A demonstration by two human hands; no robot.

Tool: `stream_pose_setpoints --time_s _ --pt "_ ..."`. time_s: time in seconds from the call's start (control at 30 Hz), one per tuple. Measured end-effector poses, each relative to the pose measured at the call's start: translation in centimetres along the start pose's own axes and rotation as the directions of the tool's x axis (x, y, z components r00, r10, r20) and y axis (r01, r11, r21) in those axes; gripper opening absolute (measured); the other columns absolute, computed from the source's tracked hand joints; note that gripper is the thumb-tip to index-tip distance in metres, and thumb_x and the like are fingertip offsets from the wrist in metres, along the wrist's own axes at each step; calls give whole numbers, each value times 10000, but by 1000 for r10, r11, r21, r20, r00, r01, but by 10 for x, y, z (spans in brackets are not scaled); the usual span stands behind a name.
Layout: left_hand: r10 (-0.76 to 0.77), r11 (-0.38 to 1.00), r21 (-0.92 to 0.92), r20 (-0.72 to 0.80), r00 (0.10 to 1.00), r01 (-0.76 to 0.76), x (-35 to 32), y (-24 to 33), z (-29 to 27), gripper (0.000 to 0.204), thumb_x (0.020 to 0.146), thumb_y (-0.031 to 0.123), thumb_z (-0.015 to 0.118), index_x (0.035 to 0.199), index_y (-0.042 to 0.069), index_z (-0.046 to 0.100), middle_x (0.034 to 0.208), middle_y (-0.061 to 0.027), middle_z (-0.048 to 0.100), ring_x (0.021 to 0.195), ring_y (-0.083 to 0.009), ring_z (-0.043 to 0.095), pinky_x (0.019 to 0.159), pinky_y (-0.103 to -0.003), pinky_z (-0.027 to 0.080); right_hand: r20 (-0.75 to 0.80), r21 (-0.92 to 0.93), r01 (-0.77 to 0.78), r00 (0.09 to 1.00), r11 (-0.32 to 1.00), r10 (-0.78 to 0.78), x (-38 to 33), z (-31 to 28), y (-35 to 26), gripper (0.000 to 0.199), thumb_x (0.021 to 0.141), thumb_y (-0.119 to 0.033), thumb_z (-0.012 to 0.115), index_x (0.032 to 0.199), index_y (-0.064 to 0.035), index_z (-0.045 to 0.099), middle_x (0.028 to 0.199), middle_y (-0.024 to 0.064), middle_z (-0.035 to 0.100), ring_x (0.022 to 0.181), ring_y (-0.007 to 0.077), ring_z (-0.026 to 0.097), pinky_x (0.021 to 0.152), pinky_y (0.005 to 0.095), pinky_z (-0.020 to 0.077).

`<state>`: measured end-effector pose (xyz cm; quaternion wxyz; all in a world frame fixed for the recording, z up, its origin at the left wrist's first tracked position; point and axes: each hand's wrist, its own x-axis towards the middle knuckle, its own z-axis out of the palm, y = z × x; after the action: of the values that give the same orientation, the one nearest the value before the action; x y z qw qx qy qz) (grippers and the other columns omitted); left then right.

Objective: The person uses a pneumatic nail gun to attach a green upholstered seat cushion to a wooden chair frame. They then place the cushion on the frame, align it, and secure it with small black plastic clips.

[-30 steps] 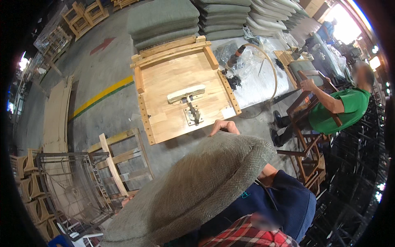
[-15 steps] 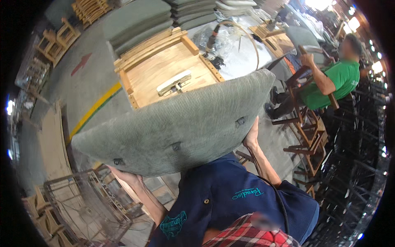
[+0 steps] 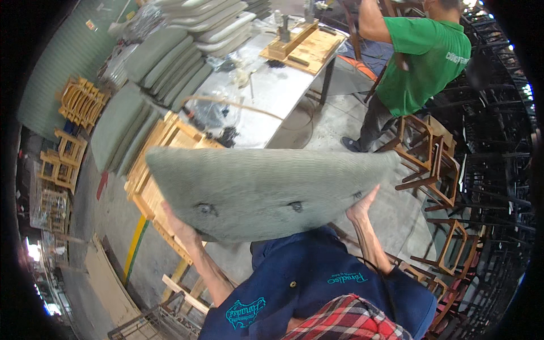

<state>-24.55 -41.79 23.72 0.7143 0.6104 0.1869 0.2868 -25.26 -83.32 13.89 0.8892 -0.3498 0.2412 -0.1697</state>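
Note:
A curved, grey-green ribbed upholstered cushion [image 3: 266, 175] is held up in front of my body, its long edge nearly level. Several dark spots, like small holes, mark its near face. At its left end my left hand [image 3: 180, 228] grips the lower edge, the fingers partly hidden behind it. My right hand [image 3: 361, 206] holds the right end from below, with the thumb side showing.
A white-topped table [image 3: 252, 116] bears a wooden jig [image 3: 297, 48], a hose and plastic. Stacked grey-green cushions [image 3: 170, 68] stand left of it, beside a wooden bench [image 3: 153, 181]. A person in a green shirt [image 3: 425, 56] stands near wooden chair frames [image 3: 447, 170].
My view has turned rightward, so the bench now lies left of the cushion. The cushion has gone from slanted to nearly level, still in both hands. The person in green appears nearer, one arm raised.

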Motion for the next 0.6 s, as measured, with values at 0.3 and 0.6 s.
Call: stream_pose_setpoints --time_s 0.3,0.6 --pt "-9 916 362 454 891 -175 21 -38 230 728 1070 567 396 701 -37 564 613 -62 531 625 -164 450 612 -385 381 -349 103 291 906 951 -239 10 -65 -73 938 953 -767 425 1608 -121 244 1636 96 312 1488 336 304 1225 510 256" --pt "-172 876 435 684 709 -208 35 -69 398 751 1002 665 446 626 15 433 556 -57 349 591 -142 379 542 -391 322 -425 -78 467 784 881 -453 49 -89 -86 1006 921 -803 444 1621 -126 192 1668 118 207 1518 342 219 1250 518 210"
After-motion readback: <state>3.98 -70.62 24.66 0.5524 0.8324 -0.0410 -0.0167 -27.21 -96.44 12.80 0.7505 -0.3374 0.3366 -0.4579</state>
